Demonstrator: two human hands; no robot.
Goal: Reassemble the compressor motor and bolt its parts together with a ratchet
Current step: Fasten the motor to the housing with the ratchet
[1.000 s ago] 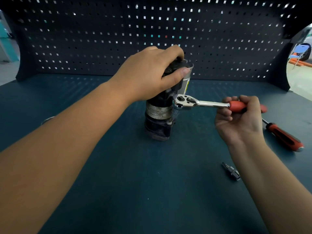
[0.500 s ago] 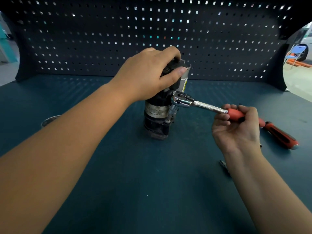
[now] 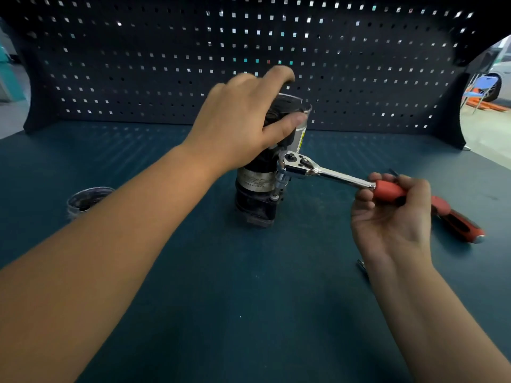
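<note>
As the compressor motor [image 3: 258, 186] is set: upright on the counter [image 3: 249, 313], centre and ahead of both hands; long axis vertical.
Left hand [image 3: 237, 125]: wrapped over the motor's top end, thumb across the near face, fingers curled behind; body is braced from above.
Right hand [image 3: 392, 214]: closed round the orange grip of the ratchet [image 3: 329, 174], palm turned up, right of the motor and nearer the camera.
Ratchet axis: handle is laid roughly level, from the head at the motor's right flank out to the lower right; crosswise to the motor axis.
Drive axis: a socket [image 3: 282, 183] is hung below the head, pointed down alongside the casing toward a bolt [image 3: 273, 198] on the lower housing; seating on the bolt cannot be told.
Key relation: the bolt is on the motor's right side, so it is served by the right hand; the left is nearer the motor but is taken up with bracing.
Step judged: a side bolt is being run down; the swing is expected in the horizontal plane about the vertical drive axis.
Risk judged: the motor may be twisted or tipped by handle torque if the top grip is slackened.
Also on counter: a screwdriver [image 3: 464, 228] just behind the right hand; a small bit [image 3: 361, 265] mostly hidden by the right wrist; a round cap [image 3: 88, 199] far left, part hidden by the left forearm.
</note>
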